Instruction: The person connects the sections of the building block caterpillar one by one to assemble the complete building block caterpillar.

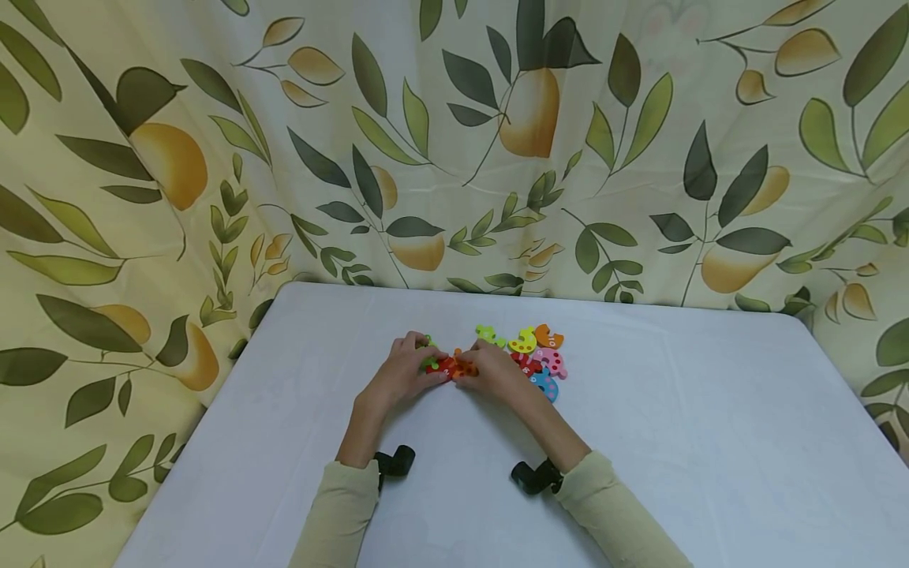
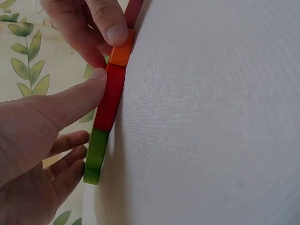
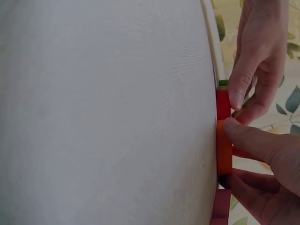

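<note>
Over the white table, my left hand (image 1: 403, 368) holds a red puzzle piece (image 2: 110, 96), its thumb on the near edge and the other fingers round the far side. A green piece (image 2: 96, 157) adjoins the red one, close to those fingers. My right hand (image 1: 495, 369) grips an orange spotted piece (image 1: 466, 368) between thumb and fingers. In both wrist views the orange piece meets the red one end to end, flat on the tabletop. How they join on top is mostly hidden by the hands.
Right of the hands lie more flat animal-like pieces: light green (image 1: 489, 335), yellow (image 1: 523, 341), orange (image 1: 549, 337), pink (image 1: 551, 362), red (image 1: 524, 363) and blue (image 1: 545, 386). The white table (image 1: 710, 442) ends at a leaf-patterned curtain (image 1: 497, 197).
</note>
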Available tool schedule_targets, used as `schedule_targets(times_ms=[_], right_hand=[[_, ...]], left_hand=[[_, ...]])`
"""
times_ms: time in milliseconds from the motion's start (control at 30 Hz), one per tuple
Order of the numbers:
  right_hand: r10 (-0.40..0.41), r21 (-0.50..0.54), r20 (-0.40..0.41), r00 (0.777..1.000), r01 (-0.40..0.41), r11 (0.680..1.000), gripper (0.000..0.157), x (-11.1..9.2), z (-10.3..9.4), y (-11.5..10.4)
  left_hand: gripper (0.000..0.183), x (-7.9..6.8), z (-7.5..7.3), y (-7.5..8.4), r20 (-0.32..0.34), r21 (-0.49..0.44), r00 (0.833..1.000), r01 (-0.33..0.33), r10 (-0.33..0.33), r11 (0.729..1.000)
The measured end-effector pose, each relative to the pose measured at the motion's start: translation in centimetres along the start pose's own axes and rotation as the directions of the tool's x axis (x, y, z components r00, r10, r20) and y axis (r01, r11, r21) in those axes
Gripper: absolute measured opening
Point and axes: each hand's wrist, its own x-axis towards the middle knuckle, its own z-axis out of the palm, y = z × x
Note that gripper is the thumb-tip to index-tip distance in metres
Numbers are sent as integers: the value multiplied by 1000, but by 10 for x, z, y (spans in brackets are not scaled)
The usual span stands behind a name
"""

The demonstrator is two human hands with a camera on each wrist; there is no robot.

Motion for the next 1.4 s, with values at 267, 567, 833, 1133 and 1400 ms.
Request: schedule_targets(times_ms=[267,567,833,1133,1400], right_hand=[[39,-50,123,992,-33,998,67,-7,-1,-10],[76,14,142,987,-79,997,78,-14,1,-11],[10,298,52,999,-25,954,62,-19,-12,14],[64,298,-5,998,-60,953,59,-30,-33,46],[69,286,11,998,-70,956,54,-32,-34,55]], left_hand=[[38,-2,-6,3,3,4,1000,7,-7,1000],[37,-2,-5,4,13,-6,1000,1,-1,1000],[36,-2,-4,8,4,-3,1000,0,0,1000],[36,-1,3,17,16,87,997,78,-80,993],[42,-1,8,27,10,138,997,74,-76,988]])
